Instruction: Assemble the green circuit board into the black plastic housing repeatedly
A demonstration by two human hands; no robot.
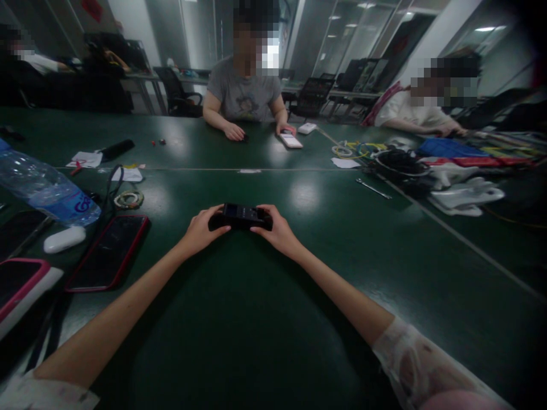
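Note:
Between my two hands is a black handheld electronic device [243,215] with a small dark screen at its upper left and some light markings on its face. My left hand [204,228] grips its left end, thumb along the near side and fingers behind. My right hand [277,229] holds the right end in the same way. The device sits at or just above the green table [239,319]; I cannot tell whether it touches. A red-cased phone [110,251] lies to the left of my left hand.
On the left are a water bottle [51,188], a white earbud case [65,240], a pink-cased phone [21,279] and a beaded bracelet [129,199]. A wrench [373,188], cables [397,160] and white gloves [466,195] lie right. Across sits a person [245,94] holding a phone [290,140].

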